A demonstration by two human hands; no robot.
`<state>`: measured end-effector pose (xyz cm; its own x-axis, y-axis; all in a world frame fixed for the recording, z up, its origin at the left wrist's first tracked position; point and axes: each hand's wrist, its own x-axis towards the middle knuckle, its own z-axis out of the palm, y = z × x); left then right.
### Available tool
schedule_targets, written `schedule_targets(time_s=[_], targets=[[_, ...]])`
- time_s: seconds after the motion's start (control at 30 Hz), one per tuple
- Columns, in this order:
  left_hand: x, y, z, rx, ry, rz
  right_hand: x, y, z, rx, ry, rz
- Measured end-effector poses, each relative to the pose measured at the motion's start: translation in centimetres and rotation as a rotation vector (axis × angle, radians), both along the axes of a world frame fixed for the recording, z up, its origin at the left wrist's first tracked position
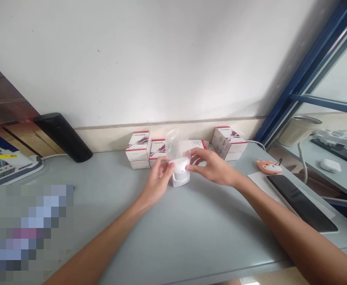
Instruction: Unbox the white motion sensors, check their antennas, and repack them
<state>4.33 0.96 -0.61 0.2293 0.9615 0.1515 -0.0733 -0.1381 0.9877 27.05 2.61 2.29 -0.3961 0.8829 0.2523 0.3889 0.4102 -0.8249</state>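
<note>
A white motion sensor (pixel 181 177) with a rounded body and a paler lens band stands at the middle of the grey desk. From its top rises a clear plastic bag (pixel 173 144), which is open and crumpled. My left hand (pixel 159 178) is closed on the sensor's left side, with the thumb on its front. At its upper right edge, my right hand (pixel 210 164) grips the sensor with thumb and fingers, close to the bag's plastic. Some of my right fingers are hidden behind the sensor and bag.
Behind my hands, small white-and-red boxes stand in a left stack (pixel 138 148) and a right stack (pixel 229 142). A black cylinder (pixel 63 136) leans at the left. On the right lie a dark phone-like slab (pixel 302 203) and an orange animal-shaped item (pixel 270 167). A blue frame (pixel 294 85) borders the desk.
</note>
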Motion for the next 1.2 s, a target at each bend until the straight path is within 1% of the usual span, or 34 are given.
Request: schedule_targets(time_s=[0.07, 0.13, 0.23, 0.3, 0.4, 0.5, 0.63, 0.7, 0.8, 0.9, 0.97, 1.03, 1.13, 1.2], targets=[[-0.1, 0.0, 0.1, 0.015, 0.013, 0.000, 0.3, -0.1, 0.2, -0.005, -0.004, 0.025], [-0.2, 0.2, 0.0, 0.049, 0.013, -0.029, 0.7, 0.0, 0.3, -0.031, 0.005, 0.059], [-0.5, 0.5, -0.3, 0.103, 0.013, -0.077, 1.2, 0.2, 0.4, -0.084, 0.024, 0.121], [-0.8, 0.8, -0.7, 0.115, 0.033, -0.084, 1.5, 0.3, 0.4, -0.103, 0.034, 0.133], [-1.2, 1.0, -1.0, 0.115, 0.113, -0.078, 1.7, 0.6, 0.3, -0.137, 0.007, 0.151], [-1.5, 0.9, -0.8, 0.128, 0.204, -0.088, 1.7, 0.8, -0.1, -0.169, -0.057, 0.189], [-1.6, 0.4, -0.2, 0.186, 0.240, -0.098, 1.6, 1.1, -1.1, -0.136, -0.187, 0.183], [-1.6, 0.3, -0.2, 0.177, 0.249, -0.137, 1.4, 1.0, -1.5, -0.114, -0.242, 0.184], [-1.7, 0.5, -0.9, 0.119, 0.273, -0.164, 1.3, 0.7, -1.5, -0.100, -0.317, 0.193], [-1.8, 0.7, -1.6, 0.109, 0.324, -0.191, 1.4, 0.5, -1.1, -0.068, -0.331, 0.187], [-1.8, 0.7, -1.6, 0.120, 0.321, -0.207, 1.4, 0.5, -1.0, -0.047, -0.319, 0.172], [-1.8, 0.6, -1.3, 0.126, 0.279, -0.186, 1.3, 0.6, -1.2, -0.068, -0.322, 0.168], [-1.5, 0.5, -0.5, 0.124, 0.203, -0.155, 0.9, 0.7, -1.9, -0.113, -0.310, 0.208], [-1.3, 0.6, -0.4, 0.109, 0.197, -0.150, 0.6, 0.5, -2.2, -0.104, -0.308, 0.226]])
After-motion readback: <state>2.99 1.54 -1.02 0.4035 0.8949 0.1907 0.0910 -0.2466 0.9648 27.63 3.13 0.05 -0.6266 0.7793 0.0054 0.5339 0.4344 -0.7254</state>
